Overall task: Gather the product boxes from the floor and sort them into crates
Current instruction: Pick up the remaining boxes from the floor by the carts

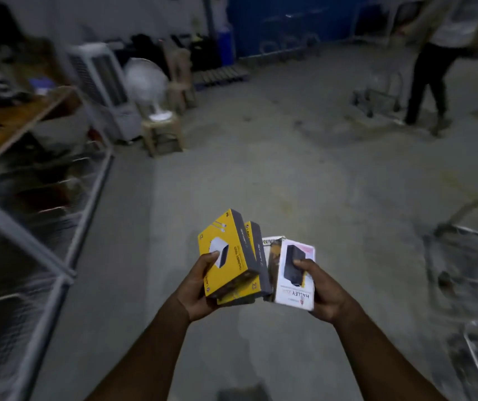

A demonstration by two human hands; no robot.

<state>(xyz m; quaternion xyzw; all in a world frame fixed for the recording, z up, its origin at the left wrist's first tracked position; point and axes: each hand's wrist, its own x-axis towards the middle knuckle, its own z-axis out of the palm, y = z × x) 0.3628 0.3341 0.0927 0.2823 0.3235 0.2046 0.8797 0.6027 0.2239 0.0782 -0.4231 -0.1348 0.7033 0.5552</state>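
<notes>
Both hands are raised in front of the body above the concrete floor (261, 175), each gripping its own stack of product boxes.

Left hand (200, 287): fingers curl under the stack and the thumb presses on the top face of the upper yellow box (232, 253). A second yellow box (256, 267) lies directly beneath it, offset to the right so that its grey side panel shows. Both boxes are tilted, with their far ends raised.

Right hand (321, 287): the thumb rests on the front of a white box (295, 273), which carries a picture of a dark device and printed lettering along its near edge. Behind it, touching it, a further box (272, 256) with a yellow-and-black printed face is partly hidden — its full shape cannot be made out.

The two stacks sit just beside each other, edges nearly meeting; whether they touch cannot be determined.

Surroundings:
- Left side — a metal-framed shelving unit (29, 227) with a wooden top surface, strongly blurred.
- Far left corner — an air cooler (101, 82), a white fan (148, 82) standing on a plastic stool (162, 131).
- Right edge — wire-frame crates or a trolley (463, 256); blur prevents telling which.
- Upper right — another person (434, 68) in dark trousers stands beside a small metal cart (376, 94).
- Rear wall — a blue panel (289, 21).
</notes>
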